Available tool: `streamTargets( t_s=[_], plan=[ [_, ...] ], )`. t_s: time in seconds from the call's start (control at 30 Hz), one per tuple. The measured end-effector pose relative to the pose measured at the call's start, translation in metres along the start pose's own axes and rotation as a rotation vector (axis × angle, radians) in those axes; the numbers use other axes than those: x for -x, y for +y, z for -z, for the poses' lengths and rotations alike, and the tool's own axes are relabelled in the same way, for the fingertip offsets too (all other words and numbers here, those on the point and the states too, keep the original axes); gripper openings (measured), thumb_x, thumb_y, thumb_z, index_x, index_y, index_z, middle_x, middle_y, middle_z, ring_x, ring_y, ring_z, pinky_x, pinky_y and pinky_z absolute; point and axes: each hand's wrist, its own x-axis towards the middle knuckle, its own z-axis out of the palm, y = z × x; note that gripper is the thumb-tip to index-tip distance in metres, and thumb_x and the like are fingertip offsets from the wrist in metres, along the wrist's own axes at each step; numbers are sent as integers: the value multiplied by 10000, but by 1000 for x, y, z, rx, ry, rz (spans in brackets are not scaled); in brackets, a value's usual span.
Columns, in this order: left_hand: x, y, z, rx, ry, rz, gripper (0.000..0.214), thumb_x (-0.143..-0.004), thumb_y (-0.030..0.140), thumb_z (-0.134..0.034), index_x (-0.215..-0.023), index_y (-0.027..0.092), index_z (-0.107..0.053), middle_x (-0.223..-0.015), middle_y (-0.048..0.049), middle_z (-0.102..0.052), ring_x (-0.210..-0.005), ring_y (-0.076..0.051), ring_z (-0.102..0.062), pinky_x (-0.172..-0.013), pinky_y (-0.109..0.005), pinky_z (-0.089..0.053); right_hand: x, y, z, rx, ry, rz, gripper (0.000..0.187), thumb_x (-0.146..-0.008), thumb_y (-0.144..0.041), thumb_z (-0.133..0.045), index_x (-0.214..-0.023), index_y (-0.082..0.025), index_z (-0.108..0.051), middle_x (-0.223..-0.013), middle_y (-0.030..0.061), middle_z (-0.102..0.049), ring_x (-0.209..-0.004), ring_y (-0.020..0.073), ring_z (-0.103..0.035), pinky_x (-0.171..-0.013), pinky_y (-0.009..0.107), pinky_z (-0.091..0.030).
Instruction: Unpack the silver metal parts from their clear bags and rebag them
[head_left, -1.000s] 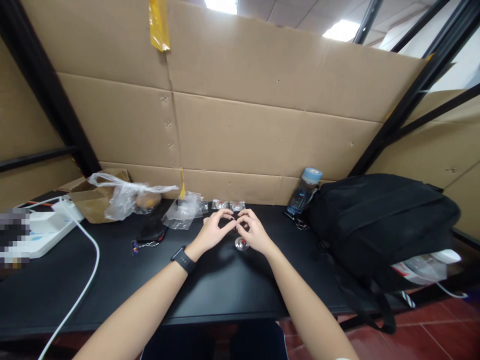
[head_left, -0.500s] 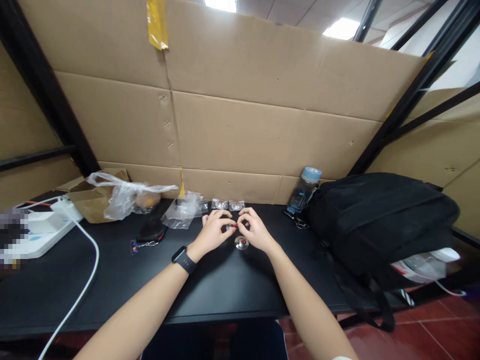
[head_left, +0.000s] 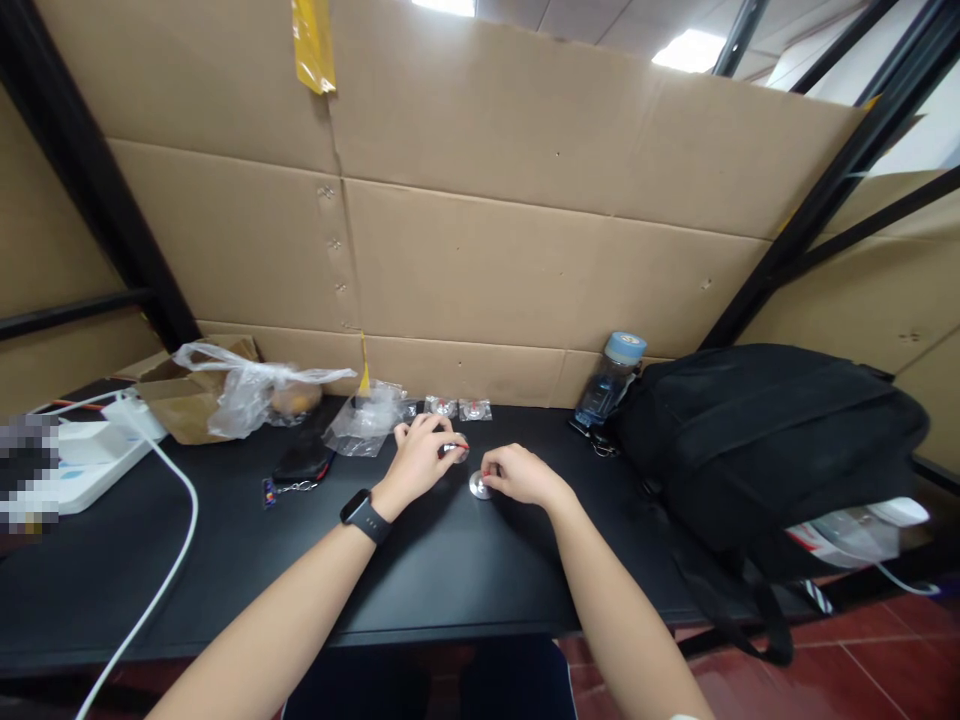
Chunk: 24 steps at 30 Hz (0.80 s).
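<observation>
My left hand is closed, thumb and fingers gripping a small shiny silver disc with a red part, held above the black table. My right hand pinches at the red middle of another silver disc, which appears to lie on the table. Its fingertips hide most of the red piece. Just beyond my hands, two similar discs in clear wrappers, a left one and a right one, lie side by side.
Clear plastic bags and a black pouch with a keychain lie to the left. Farther left are a cardboard box and a white power strip. A blue-capped bottle and black backpack stand right. Cardboard walls the back.
My hands have moved apart. The right hand has come down and toward me onto the disc on the table, while the left keeps hold of its disc.
</observation>
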Motion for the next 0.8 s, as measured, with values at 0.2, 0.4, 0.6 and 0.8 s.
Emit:
streamTargets(
  t_s=[0.2, 0.4, 0.6, 0.8],
  plan=[
    [-3, 2, 4, 98, 2, 90, 193, -965, 363, -532, -982, 297, -712, -1068, -16, -696, -1079, -235, -582, -919, -394, -314, -8, -5, 8, -191, 371, -55, 92, -870, -299, -627, -843, -218, -661, -737, -1, -699, -605, 143, -608, -607, 251, -446],
    [-5, -2, -1, 299, 38, 193, 240, -960, 428, -505, -978, 276, -691, -1031, 6, -748, -976, -214, -661, -894, -352, -417, -13, -9, 3, -400, 558, -98, 223, -878, -428, -627, -875, -204, -632, -779, 44, -717, -660, 184, -658, -535, 257, -446],
    [-6, -6, -13, 499, 55, 230, 226, -908, 436, -578, -960, 242, -682, -981, -16, -760, -934, -196, -701, -807, -277, -490, -19, -18, -19, -562, 496, -71, 274, -866, -466, -645, -894, -194, -624, -963, 71, -699, -767, 185, -708, -596, 240, -534],
    [-3, 0, -5, 463, 16, 213, 196, -904, 414, -585, -961, 262, -696, -945, 13, -773, -932, -190, -714, -844, -289, -485, -20, -18, -28, -796, 373, -107, 274, -839, -456, -686, -893, -198, -608, -1227, 76, -628, -809, 168, -723, -637, 259, -596]
  ],
)
